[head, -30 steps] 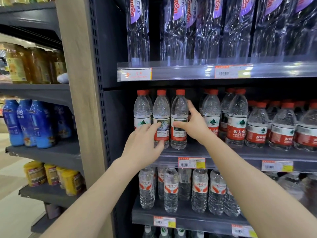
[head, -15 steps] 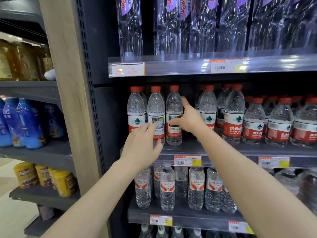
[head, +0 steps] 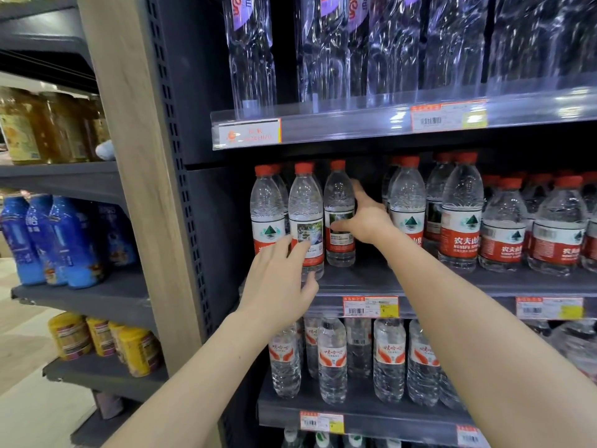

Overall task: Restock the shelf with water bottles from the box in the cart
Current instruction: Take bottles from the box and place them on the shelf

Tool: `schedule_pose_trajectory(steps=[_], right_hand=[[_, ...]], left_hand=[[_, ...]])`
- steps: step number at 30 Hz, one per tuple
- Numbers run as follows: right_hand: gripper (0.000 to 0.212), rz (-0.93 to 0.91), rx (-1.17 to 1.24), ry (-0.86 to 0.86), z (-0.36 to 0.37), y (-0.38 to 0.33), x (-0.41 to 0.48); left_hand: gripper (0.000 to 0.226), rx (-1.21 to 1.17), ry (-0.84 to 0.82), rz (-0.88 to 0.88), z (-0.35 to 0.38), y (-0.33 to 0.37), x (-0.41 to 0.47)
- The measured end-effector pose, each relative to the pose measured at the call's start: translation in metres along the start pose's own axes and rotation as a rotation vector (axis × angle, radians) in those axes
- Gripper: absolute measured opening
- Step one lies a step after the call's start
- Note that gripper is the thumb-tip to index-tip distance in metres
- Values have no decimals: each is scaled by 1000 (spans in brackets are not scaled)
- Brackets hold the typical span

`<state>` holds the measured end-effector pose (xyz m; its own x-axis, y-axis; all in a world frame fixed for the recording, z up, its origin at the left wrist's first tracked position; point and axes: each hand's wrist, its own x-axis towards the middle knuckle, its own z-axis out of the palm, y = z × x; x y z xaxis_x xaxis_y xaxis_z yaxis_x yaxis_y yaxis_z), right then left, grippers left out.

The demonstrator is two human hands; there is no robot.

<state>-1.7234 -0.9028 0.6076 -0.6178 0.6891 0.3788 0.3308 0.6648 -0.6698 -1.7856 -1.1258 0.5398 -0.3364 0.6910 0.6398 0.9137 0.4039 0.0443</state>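
The third bottle (head: 339,218) from the left on the middle shelf (head: 452,287) is the one I'm setting in place. It stands upright a little behind the front row, its red cap level with its neighbours. My right hand (head: 368,221) is wrapped round its right side, thumb across the label and fingers reaching behind, so that grip is closed on the bottle. At its nine o'clock stands the second bottle (head: 305,221), touching or nearly touching it, with the leftmost bottle (head: 266,215) beyond that. My left hand (head: 281,282) is spread, fingertips resting on the lower labels of those two, steadying rather than clasping them.

At the third bottle's three o'clock there is a dark gap, then the next red-labelled bottles (head: 408,215) start. Below, at six o'clock, a lower shelf holds other bottled water (head: 332,360).

The risk I see is sideways push: if I shove the bottle left while letting go, it may knock the second one forward off the shelf lip, which my open left hand would only partly stop. The empty gap on the right also gives it room to tip.
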Motion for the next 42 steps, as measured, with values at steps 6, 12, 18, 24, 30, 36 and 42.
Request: schedule_pose_trajectory(steps=[6, 12, 18, 24, 30, 36, 42], right_hand=[[112, 18, 10, -18, 1, 1, 6], [112, 31, 15, -18, 3, 3, 8], [113, 53, 24, 9, 11, 2, 12], [111, 60, 9, 27, 14, -1, 11], [110, 69, -70, 18, 15, -3, 9], [114, 52, -128, -13, 11, -5, -1], [74, 69, -195, 36, 7, -2, -23]], left_hand=[[58, -6, 5, -3, 3, -1, 1], [59, -7, 5, -4, 8, 2, 0], [59, -8, 5, -19, 9, 7, -3], [52, -18, 21, -19, 6, 10, -9], [51, -12, 7, -16, 5, 8, -14], [53, 12, -9, -17, 1, 5, -12], [51, 31, -21, -23, -1, 13, -13]])
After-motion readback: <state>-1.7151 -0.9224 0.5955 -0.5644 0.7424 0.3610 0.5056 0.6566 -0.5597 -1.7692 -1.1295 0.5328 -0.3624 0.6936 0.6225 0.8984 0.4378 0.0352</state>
